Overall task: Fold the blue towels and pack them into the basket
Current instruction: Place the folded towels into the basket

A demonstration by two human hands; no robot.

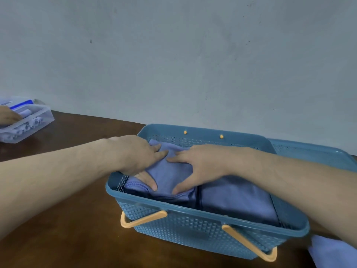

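Observation:
A blue perforated plastic basket (195,227) with orange handles stands on the dark wooden table. Inside its left half lies a folded blue towel (170,176). My left hand (139,155) and my right hand (199,165) press flat on that towel, fingers spread and straight, thumbs near the basket's front wall. A second folded blue towel (237,202) fills the right half of the basket, partly under my right forearm. Another blue towel (332,252) lies on the table at the bottom right corner, cut off by the frame.
A second blue basket or lid (313,151) sits behind the first, against the wall. At the far left a clear plastic box (36,120) holds small items, with another person's hand (7,117) in it. The grey wall runs close behind the table.

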